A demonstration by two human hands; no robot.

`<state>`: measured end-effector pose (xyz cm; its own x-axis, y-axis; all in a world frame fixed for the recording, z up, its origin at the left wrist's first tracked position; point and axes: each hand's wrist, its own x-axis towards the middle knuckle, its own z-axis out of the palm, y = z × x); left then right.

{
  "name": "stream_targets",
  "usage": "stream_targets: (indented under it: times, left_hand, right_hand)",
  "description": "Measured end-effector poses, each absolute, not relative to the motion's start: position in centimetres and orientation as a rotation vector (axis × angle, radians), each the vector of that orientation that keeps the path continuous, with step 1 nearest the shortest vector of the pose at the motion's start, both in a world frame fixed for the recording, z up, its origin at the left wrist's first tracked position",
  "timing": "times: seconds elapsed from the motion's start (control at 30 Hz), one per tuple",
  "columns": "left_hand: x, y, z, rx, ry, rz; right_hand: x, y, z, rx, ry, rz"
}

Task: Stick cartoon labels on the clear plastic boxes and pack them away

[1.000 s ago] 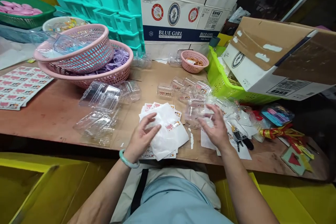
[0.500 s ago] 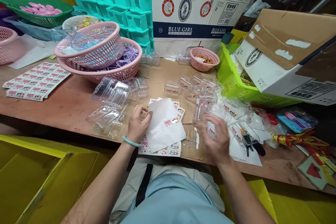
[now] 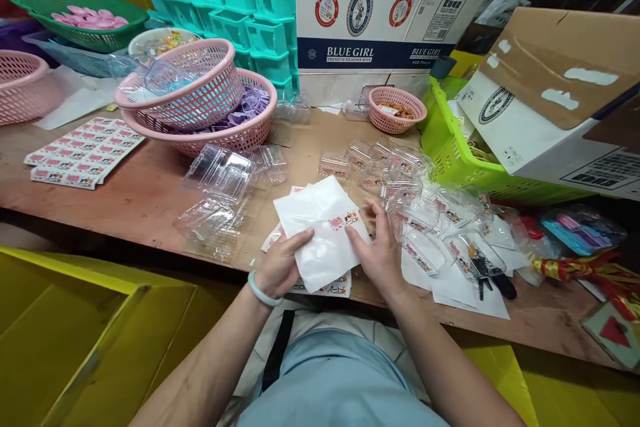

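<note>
Brown wooden worktable [image 3: 135,203] before stacked teal crates [image 3: 225,7], beer cartons [image 3: 370,47]

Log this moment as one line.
left hand: grips white sheet | right hand: grips same sheet, thumb beside sticker | nearby: clear plastic boxes, wooden table

right hand [image 3: 381,255] now on white sheet [image 3: 320,230]; left hand [image 3: 283,267] shifted lower

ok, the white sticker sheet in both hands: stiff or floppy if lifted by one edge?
Probably floppy: the sticker sheet looks thin and bows between the left hand and right hand. Likely very light, so a push may slide it off the sheets beneath. Its waxy-looking face may be slippery.
</note>
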<state>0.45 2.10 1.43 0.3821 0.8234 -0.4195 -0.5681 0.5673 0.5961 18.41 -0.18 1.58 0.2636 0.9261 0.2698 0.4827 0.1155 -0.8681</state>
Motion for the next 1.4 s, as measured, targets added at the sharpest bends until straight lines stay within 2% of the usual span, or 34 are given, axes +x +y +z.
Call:
stream_targets:
  times: [0.07,0.13,0.4,0.6,0.83,1.13,1.2,1.33,1.4]
  left_hand:
    - [1.4,1.7,1.6,0.408,0.767,0.99]
    - [1.8,1.6,1.8,0.449,0.74,0.994]
    - [1.3,1.9,1.0,0.713,0.772,0.909]
    - [1.3,2.1,1.3,0.699,0.718,0.874]
    - [1.2,2.2,1.9,0.673,0.738,0.872]
    - [0.2,2.5,1.3,0.934,0.812,0.769]
    - [0.1,2.5,1.2,0.874,0.792,0.793]
    - [0.1,2.5,1.3,0.771,0.744,0.837]
    - [0.2,2.4,1.4,0.799,0.753,0.823]
  right_hand:
    - [17.9,-0.6,1.7,-1.531,-1.61,0.207]
    - [17.5,-0.9,1.6,-1.477,-1.787,0.12]
    - [17.8,-1.2,0.6,-1.426,-1.665,0.248]
    - [18.8,-0.8,1.0,-1.462,-1.481,0.488]
    - [18.5,-1.1,0.8,-1.423,-1.705,0.236]
    - [18.6,-0.6,1.1,-1.463,-1.087,0.82]
    - [18.9,-0.5,1.3,-1.446,-1.044,0.826]
    - [18.4,-0.8,1.6,-1.4,-1.411,0.662]
    - [17.8,-1.0,1.5,-1.411,-1.406,0.642]
